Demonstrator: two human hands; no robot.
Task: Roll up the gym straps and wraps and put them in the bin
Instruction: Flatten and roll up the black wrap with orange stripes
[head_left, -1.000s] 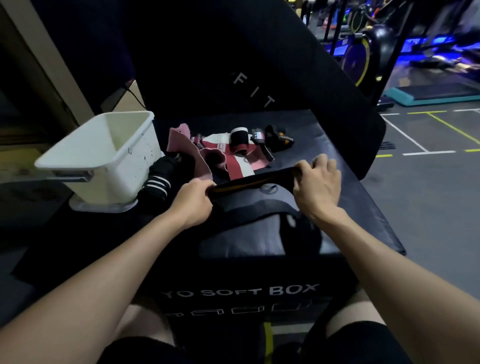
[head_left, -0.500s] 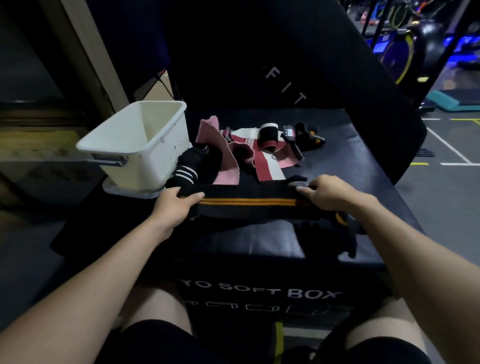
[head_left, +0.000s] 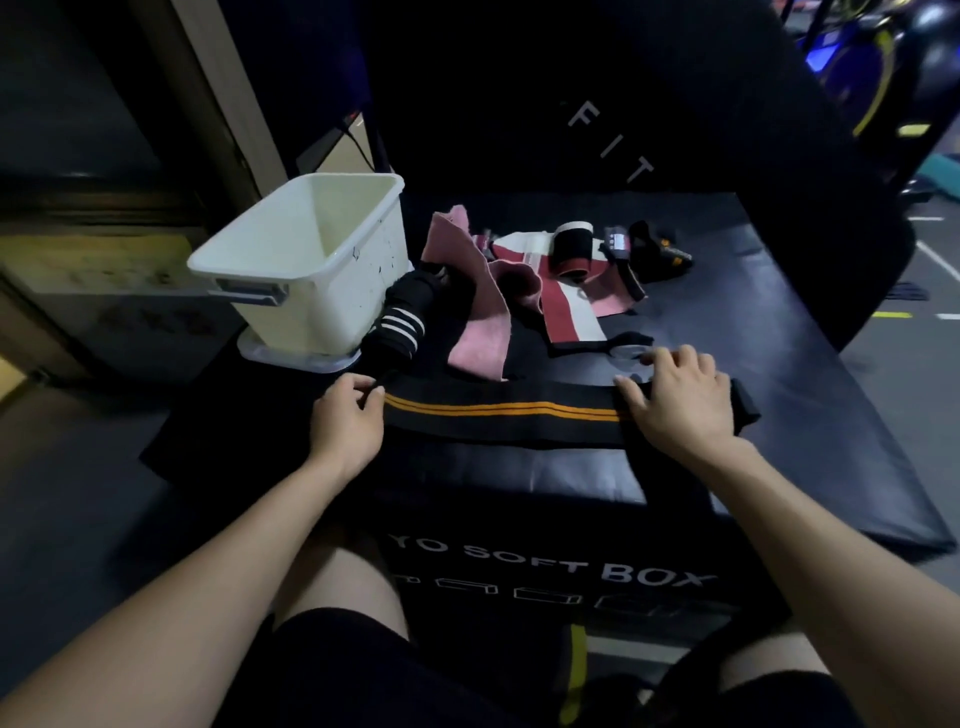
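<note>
A black wrap with two orange stripes (head_left: 498, 413) lies flat across the near part of the black soft box (head_left: 779, 364). My left hand (head_left: 347, 421) pinches its left end. My right hand (head_left: 675, 400) lies flat on its right part, fingers spread, pressing it down. Behind it sit a pink wrap (head_left: 480, 306), a red and white wrap (head_left: 563, 306), a black wrap with white stripes (head_left: 402, 317), a rolled black wrap (head_left: 573, 249) and small black straps (head_left: 657, 249). The white bin (head_left: 311, 260) stands at the box's left rear, and nothing shows inside it.
A tall black padded block marked "FIT" (head_left: 613, 140) rises behind the box. Gym machines (head_left: 872, 67) stand at the far right on grey floor with painted lines. A wall and wooden ledge (head_left: 104, 249) are at the left. My knees are below the box front.
The wrap, held up folded between both hands a second ago, now lies stretched flat on the box. My hands have spread apart along it, and my right hand has flattened on it.
</note>
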